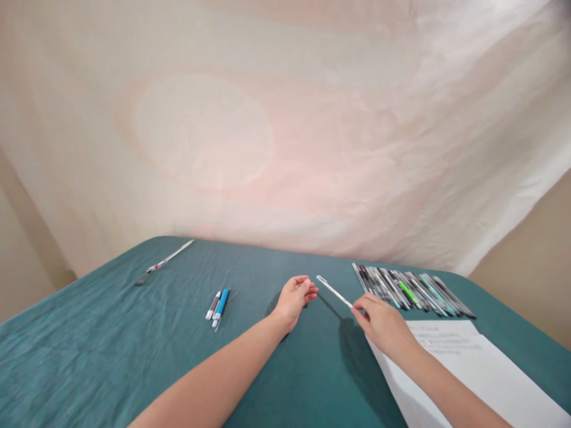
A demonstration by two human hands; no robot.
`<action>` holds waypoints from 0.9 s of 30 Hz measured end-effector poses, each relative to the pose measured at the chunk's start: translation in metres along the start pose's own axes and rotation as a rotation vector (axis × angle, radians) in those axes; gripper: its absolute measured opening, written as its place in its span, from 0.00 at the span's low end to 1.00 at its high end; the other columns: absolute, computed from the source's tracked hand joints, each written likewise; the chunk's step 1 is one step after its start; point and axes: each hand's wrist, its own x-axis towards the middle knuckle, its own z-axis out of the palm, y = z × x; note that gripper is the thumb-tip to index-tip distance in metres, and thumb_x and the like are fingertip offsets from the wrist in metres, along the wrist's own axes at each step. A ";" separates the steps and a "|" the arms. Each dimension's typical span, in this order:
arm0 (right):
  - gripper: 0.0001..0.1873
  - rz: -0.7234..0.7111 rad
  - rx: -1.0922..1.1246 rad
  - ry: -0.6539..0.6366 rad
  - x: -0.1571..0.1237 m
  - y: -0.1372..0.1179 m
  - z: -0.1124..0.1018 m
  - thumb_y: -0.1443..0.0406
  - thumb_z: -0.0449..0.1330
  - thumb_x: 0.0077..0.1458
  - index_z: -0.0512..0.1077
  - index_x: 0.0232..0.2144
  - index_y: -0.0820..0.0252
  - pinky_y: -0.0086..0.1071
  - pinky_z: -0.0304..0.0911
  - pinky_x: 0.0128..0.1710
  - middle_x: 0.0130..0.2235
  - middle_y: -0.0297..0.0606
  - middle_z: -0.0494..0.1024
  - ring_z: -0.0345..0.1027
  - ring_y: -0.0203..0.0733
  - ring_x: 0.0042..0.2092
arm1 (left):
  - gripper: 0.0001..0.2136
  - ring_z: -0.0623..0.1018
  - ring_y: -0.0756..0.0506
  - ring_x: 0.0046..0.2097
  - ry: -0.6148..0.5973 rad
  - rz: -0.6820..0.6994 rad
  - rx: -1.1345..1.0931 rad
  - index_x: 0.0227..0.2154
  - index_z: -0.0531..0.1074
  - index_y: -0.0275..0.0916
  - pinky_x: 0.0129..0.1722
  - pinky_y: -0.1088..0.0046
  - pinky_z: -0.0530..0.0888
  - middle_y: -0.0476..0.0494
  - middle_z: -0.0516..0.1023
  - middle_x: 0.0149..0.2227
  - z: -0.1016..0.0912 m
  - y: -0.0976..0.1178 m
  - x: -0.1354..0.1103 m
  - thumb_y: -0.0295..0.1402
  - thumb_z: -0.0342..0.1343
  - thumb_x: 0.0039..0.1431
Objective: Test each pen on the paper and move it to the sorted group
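Observation:
My right hand (379,324) pinches a slim white pen (338,295) by its near end, between thumb and fingertips. The pen is held above the table, its clear bluish cap pointing up and to the left. Just left of that cap is my left hand (294,300), its fingers loosely curled and apart, with nothing visible in it. A small gap separates it from the pen.
A row of many pens (408,288) lies at the right on the green tablecloth (134,356). Printed white paper (482,374) lies under my right forearm. A blue pen-like item (222,304) and a grey-and-white one (213,305) lie left of centre; pens (165,261) lie far left.

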 end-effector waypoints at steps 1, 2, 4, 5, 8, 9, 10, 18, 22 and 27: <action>0.12 0.026 -0.036 -0.014 0.005 0.003 0.000 0.65 0.49 0.55 0.72 0.27 0.59 0.28 0.59 0.34 0.31 0.37 0.73 0.69 0.37 0.32 | 0.07 0.74 0.51 0.33 0.006 0.000 0.001 0.36 0.64 0.35 0.37 0.72 0.71 0.42 0.72 0.33 0.000 0.000 0.000 0.29 0.54 0.54; 0.12 0.075 -0.087 -0.032 0.010 0.006 0.001 0.65 0.49 0.55 0.72 0.27 0.60 0.29 0.58 0.34 0.32 0.38 0.73 0.69 0.38 0.32 | 0.08 0.75 0.51 0.33 0.009 -0.001 0.004 0.37 0.64 0.36 0.37 0.72 0.71 0.42 0.72 0.33 0.000 0.001 -0.001 0.29 0.53 0.54; 0.12 0.208 -0.203 -0.065 0.021 0.011 0.003 0.64 0.49 0.55 0.71 0.27 0.61 0.30 0.59 0.34 0.32 0.40 0.74 0.70 0.41 0.34 | 0.08 0.75 0.51 0.33 0.001 -0.009 0.014 0.38 0.62 0.36 0.37 0.72 0.71 0.42 0.72 0.34 0.000 0.002 -0.002 0.29 0.53 0.55; 0.12 0.272 -0.251 -0.074 0.026 0.013 0.005 0.64 0.49 0.55 0.71 0.28 0.61 0.31 0.59 0.34 0.33 0.42 0.75 0.71 0.43 0.35 | 0.08 0.75 0.51 0.32 -0.006 -0.014 0.022 0.38 0.62 0.36 0.36 0.72 0.71 0.41 0.72 0.34 0.000 0.003 -0.002 0.29 0.53 0.55; 0.12 0.385 -0.317 -0.081 0.037 0.019 0.009 0.64 0.49 0.55 0.70 0.30 0.64 0.34 0.60 0.33 0.33 0.47 0.76 0.72 0.48 0.36 | 0.09 0.75 0.51 0.31 -0.029 -0.028 0.048 0.38 0.62 0.35 0.35 0.72 0.70 0.42 0.72 0.33 0.000 0.004 -0.004 0.28 0.54 0.54; 0.12 0.402 -0.321 -0.085 0.039 0.020 0.011 0.64 0.49 0.55 0.70 0.31 0.65 0.35 0.60 0.33 0.32 0.49 0.76 0.72 0.49 0.35 | 0.09 0.74 0.51 0.31 -0.036 -0.030 0.057 0.38 0.62 0.35 0.35 0.73 0.70 0.42 0.72 0.32 0.000 0.005 -0.004 0.27 0.54 0.53; 0.12 0.418 -0.327 -0.090 0.042 0.021 0.013 0.64 0.49 0.55 0.70 0.32 0.66 0.35 0.61 0.32 0.31 0.50 0.76 0.72 0.49 0.35 | 0.10 0.74 0.51 0.31 -0.043 -0.032 0.065 0.38 0.63 0.36 0.35 0.73 0.70 0.42 0.72 0.32 0.000 0.005 -0.004 0.27 0.55 0.52; 0.13 0.449 -0.348 -0.102 0.054 0.018 0.023 0.63 0.49 0.55 0.67 0.38 0.68 0.37 0.62 0.34 0.32 0.54 0.76 0.73 0.51 0.36 | 0.11 0.74 0.52 0.30 -0.081 -0.022 0.103 0.38 0.63 0.36 0.34 0.74 0.69 0.44 0.72 0.31 -0.003 0.002 -0.001 0.25 0.55 0.51; 0.13 0.449 -0.356 -0.105 0.056 0.018 0.023 0.63 0.50 0.55 0.68 0.37 0.68 0.38 0.62 0.33 0.31 0.54 0.76 0.73 0.52 0.36 | 0.12 0.74 0.52 0.30 -0.101 -0.021 0.115 0.38 0.62 0.36 0.32 0.75 0.69 0.44 0.72 0.31 -0.004 0.000 0.000 0.25 0.55 0.51; 0.13 0.454 -0.365 -0.110 0.053 0.018 0.019 0.62 0.51 0.54 0.67 0.37 0.68 0.39 0.62 0.32 0.31 0.54 0.76 0.73 0.54 0.35 | 0.13 0.74 0.52 0.30 -0.120 -0.009 0.137 0.38 0.62 0.36 0.32 0.75 0.69 0.44 0.72 0.31 -0.005 0.000 0.001 0.28 0.56 0.50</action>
